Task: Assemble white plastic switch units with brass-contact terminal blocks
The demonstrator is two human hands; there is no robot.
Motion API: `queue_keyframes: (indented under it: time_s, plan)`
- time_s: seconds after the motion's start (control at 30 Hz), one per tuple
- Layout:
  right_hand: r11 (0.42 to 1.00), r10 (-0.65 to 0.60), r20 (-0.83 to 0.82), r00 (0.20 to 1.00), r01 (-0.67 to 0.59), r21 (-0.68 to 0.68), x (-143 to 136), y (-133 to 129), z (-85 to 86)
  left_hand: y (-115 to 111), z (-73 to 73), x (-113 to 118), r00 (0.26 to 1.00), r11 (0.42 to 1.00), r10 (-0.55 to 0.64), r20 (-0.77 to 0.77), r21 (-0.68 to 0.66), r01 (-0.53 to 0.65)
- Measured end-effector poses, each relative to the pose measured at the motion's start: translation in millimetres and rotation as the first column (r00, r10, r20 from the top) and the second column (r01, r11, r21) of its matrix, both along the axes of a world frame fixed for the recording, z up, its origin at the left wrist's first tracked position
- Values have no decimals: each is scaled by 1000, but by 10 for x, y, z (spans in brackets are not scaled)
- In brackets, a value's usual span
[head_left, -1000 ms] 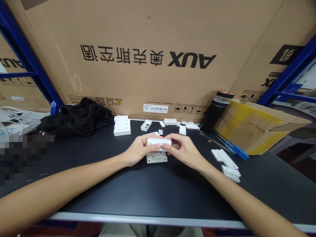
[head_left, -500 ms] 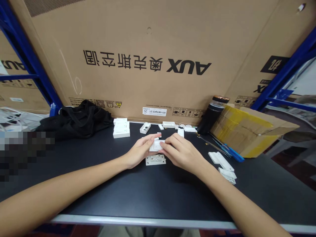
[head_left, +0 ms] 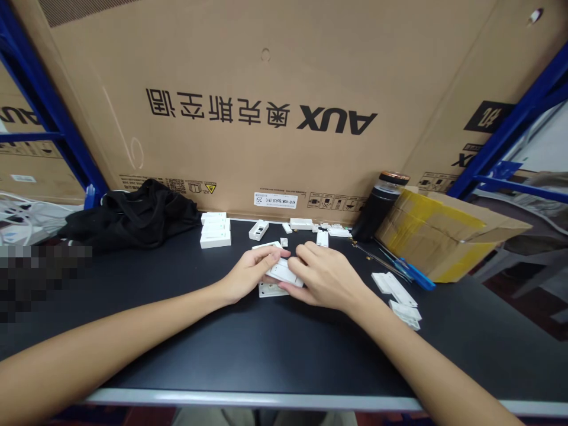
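Observation:
Both hands meet over the middle of the black table. My left hand (head_left: 251,271) grips the left end of a flat white plastic casing piece (head_left: 285,272), thumb on top. The fingers and thumb of my right hand (head_left: 326,273) close on the right end of the same piece, which tilts down to the right. Just beyond my left fingers shows the edge of another white piece (head_left: 266,245); I cannot tell whether it is held or lying there. Below the hands a white plate with holes (head_left: 267,290) lies on the table, partly covered by the held piece and right hand.
Stacked white casings (head_left: 215,232) stand back left beside a black cloth bag (head_left: 137,216). An open white casing (head_left: 258,229) and small parts line the back. To the right are a black bottle (head_left: 377,210), taped carton (head_left: 444,236), blue-handled tool (head_left: 417,274) and white covers (head_left: 397,290).
The held white piece has turned and now slopes down to the right, showing more of its length. My right hand has shifted slightly, and another white edge has appeared beyond my left fingers.

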State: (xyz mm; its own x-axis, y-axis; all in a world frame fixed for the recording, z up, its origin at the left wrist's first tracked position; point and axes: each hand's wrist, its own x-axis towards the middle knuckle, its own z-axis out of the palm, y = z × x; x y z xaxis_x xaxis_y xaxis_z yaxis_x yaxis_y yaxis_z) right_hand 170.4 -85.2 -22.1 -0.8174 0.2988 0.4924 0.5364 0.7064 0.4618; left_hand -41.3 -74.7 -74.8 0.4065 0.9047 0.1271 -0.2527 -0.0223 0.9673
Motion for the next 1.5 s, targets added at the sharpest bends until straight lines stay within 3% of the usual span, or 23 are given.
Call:
queue_keyframes:
  time_s: [0.1, 0.23, 0.33, 0.53, 0.7, 0.8, 0.87, 0.9, 0.93, 1.0, 1.07, 1.1, 1.17, 1.23, 1.3, 1.37, 1.43, 1.5]
  plan:
    - [1000, 14, 14, 1000, -14, -1, -10, -16, -14, -17, 18, 5, 999, 1000, 0, -51, 28, 1]
    - [995, -82, 43, 996, 85, -60, -65, -31, -53, 2, 7, -5, 995, 997, 35, -96, 67, -29]
    - [983, -145, 71, 987, 152, -100, -137, -50, -90, 17, 4, -15, 979, 976, 131, -155, 192, -100]
    - [982, -114, 140, 983, 133, -134, -200, -75, -110, -14, 57, 28, 951, 923, 220, -219, 362, -131]
    - [990, -94, 86, 992, 103, -102, -179, -74, -130, -33, 51, 77, 945, 917, 227, -236, 378, -125]
    - [967, -61, -64, 996, 43, -249, -143, -41, -139, -34, 33, 64, 955, 930, 214, -204, 341, -136]
    - [891, -119, -312, 943, -37, -453, -110, 2, -132, -29, 22, 43, 964, 938, 218, -155, 305, -163]
    - [818, -185, -440, 879, -110, -564, -94, 28, -127, -26, 17, 32, 967, 941, 221, -129, 288, -176]
    - [719, -260, -539, 801, -212, -662, -80, 53, -123, -23, 12, 23, 969, 944, 221, -107, 272, -185]
    - [465, -385, -624, 680, -441, -767, -63, 96, -120, -19, 5, 13, 977, 953, 200, -75, 246, -176]
    - [235, -431, -640, 636, -606, -760, -62, 124, -133, -19, 7, 14, 987, 965, 156, -41, 221, -143]
    - [173, -433, -654, 620, -655, -736, -67, 132, -144, -19, 11, 18, 990, 970, 137, -16, 205, -131]
    - [135, -411, -689, 597, -707, -694, -80, 140, -170, -20, 26, 25, 992, 980, 117, 47, 157, -123]
    - [166, -346, -723, 599, -719, -675, -90, 142, -187, -16, 41, 27, 987, 987, 113, 111, 99, -124]
    - [284, -243, -730, 639, -672, -684, -89, 138, -184, -8, 51, 24, 980, 991, 110, 163, 54, -120]
    - [516, -107, -697, 710, -559, -649, -78, 127, -159, 1, 52, 22, 975, 994, 99, 198, 29, -107]
    - [752, 15, -632, 775, -425, -504, -66, 113, -125, 5, 53, 28, 971, 995, 92, 218, 13, -97]
    - [883, 97, -569, 817, -334, -329, -63, 95, -95, -3, 59, 45, 970, 996, 90, 224, -3, -92]
